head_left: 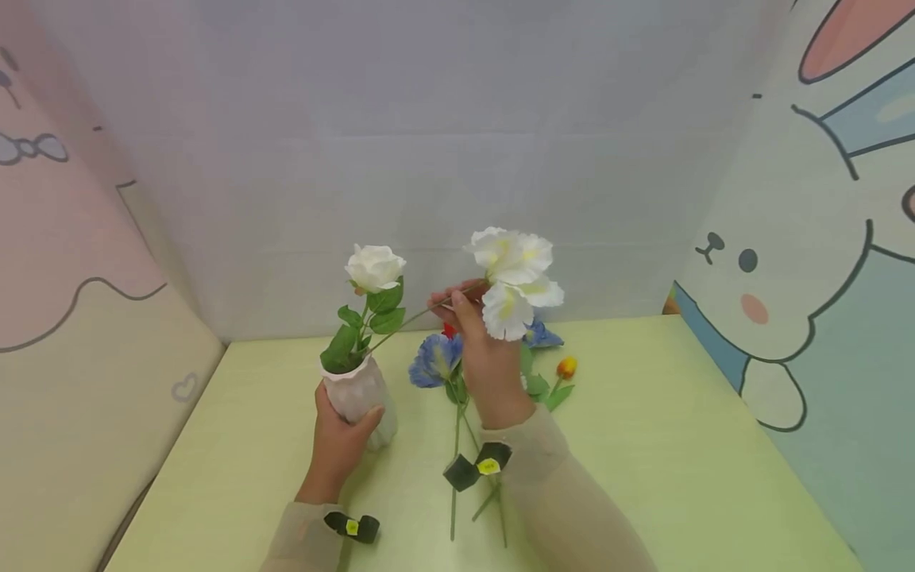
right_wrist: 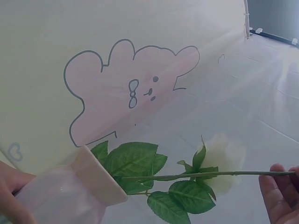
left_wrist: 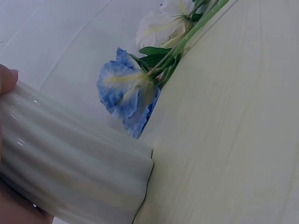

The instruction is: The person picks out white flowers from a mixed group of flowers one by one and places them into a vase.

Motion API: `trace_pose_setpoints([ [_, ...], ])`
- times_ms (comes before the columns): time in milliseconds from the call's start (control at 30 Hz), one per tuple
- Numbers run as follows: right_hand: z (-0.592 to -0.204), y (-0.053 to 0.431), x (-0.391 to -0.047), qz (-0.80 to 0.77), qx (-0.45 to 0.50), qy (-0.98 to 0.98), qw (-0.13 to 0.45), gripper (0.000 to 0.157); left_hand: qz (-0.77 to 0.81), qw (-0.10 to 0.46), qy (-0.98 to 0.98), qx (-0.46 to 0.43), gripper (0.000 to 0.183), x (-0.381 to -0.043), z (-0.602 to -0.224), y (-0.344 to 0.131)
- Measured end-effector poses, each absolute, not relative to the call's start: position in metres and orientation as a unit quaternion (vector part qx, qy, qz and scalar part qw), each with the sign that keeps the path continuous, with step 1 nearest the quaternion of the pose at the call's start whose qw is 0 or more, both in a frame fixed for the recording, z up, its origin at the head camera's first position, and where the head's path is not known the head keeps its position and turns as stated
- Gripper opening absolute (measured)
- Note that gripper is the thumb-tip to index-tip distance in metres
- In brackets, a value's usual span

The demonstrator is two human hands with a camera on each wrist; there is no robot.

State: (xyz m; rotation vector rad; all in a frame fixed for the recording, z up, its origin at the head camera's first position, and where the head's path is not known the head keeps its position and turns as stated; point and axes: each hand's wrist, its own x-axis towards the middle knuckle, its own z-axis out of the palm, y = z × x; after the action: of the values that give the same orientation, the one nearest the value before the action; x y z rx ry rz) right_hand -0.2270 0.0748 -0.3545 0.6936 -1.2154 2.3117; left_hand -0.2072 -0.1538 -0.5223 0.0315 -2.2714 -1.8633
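My left hand (head_left: 341, 438) grips a white ribbed vase (head_left: 363, 397), its thumb across the front, in the head view. A white rose (head_left: 375, 268) with green leaves stands in the vase. My right hand (head_left: 488, 365) pinches the stem of a white iris-like flower (head_left: 509, 274). That flower's stem slants down left to the vase mouth; in the right wrist view the stem (right_wrist: 243, 173) runs across the rose to the vase opening. How deep its end reaches is hidden. The left wrist view shows the vase (left_wrist: 70, 158) from the side, its base at the table.
Blue flowers (head_left: 434, 361) lie on the pale yellow table (head_left: 643, 445) behind the right hand, their stems toward me. An orange-yellow tulip (head_left: 566, 368) lies to their right. A red bloom (head_left: 449, 330) is partly hidden. Cartoon-printed walls (head_left: 779, 302) flank the table.
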Motion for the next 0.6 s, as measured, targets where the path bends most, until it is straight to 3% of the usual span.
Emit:
trace_pose_setpoints([
  [600, -0.368, 0.062, -0.224, 0.767, 0.305, -0.513, 0.237, 0.013, -0.636, 0.095, -0.766, 0.008, 0.093, -0.208, -0.522, -0.155],
])
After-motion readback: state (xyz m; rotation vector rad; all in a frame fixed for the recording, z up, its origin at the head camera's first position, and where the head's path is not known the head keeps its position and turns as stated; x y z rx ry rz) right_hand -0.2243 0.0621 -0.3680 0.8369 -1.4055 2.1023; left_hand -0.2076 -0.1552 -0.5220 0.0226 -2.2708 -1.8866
